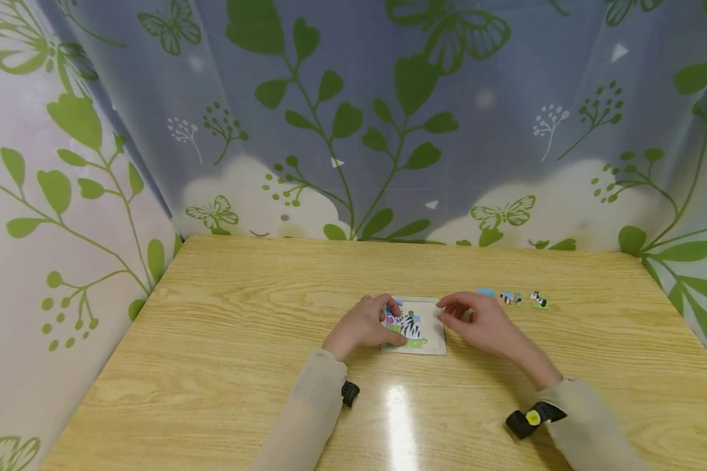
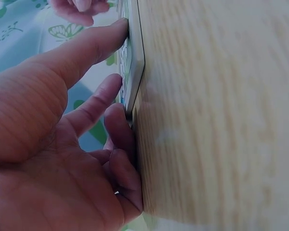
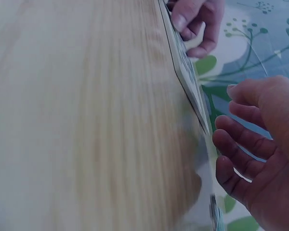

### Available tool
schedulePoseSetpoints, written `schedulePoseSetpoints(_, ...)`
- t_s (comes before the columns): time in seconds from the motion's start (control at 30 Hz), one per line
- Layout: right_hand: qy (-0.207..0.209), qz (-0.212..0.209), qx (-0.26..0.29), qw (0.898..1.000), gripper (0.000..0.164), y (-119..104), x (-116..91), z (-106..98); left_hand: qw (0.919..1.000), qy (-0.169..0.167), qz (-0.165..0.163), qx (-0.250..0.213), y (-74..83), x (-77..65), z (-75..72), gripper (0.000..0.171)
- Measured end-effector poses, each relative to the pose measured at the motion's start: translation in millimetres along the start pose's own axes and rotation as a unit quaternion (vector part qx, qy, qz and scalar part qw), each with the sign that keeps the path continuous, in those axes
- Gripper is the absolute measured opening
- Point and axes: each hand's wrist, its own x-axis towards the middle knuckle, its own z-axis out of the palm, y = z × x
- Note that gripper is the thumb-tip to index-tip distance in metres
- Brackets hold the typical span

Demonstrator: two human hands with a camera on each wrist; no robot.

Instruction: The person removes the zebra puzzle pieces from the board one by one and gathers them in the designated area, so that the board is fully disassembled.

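A small square puzzle board (image 1: 433,340) lies on the table, a zebra picture (image 1: 411,327) partly made up on its left and middle. Over the board's left side is my left hand (image 1: 365,324), its thumb resting on the lower part. The left wrist view shows that thumb (image 2: 94,48) stretched onto the face and the index finger reaching it too; the other fingers bend beside the edge. My right hand (image 1: 477,320) hovers at the board's right edge. In the right wrist view its fingers (image 3: 243,137) curve loosely, apart from the board, with nothing between them.
Several loose puzzle pieces lie right of the board, among them a blue piece (image 1: 486,292) and a black-and-white piece (image 1: 539,299). A leaf-patterned curtain (image 1: 365,163) hangs behind the wooden table (image 1: 241,314). Black wrist straps (image 1: 350,394) sit on both sleeves.
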Motion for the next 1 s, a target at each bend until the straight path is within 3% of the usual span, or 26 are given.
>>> schedulePoseSetpoints(0.4,-0.031,-0.037,0.004,0.999,0.018,-8,15,21,0.9999,0.001,0.009,-0.010,-2.6,0.0,0.9,0.045)
schedulePoseSetpoints(0.73,-0.067,-0.015,-0.046,0.997,0.028,-13,23,28,0.9999,0.001,0.010,-0.012,-1.4,0.0,-0.4,0.045)
schedulePoseSetpoints(1.0,-0.074,0.005,-0.028,0.997,0.024,-16,25,29,0.9999,0.003,0.003,-0.017,-0.8,0.3,0.0,0.045)
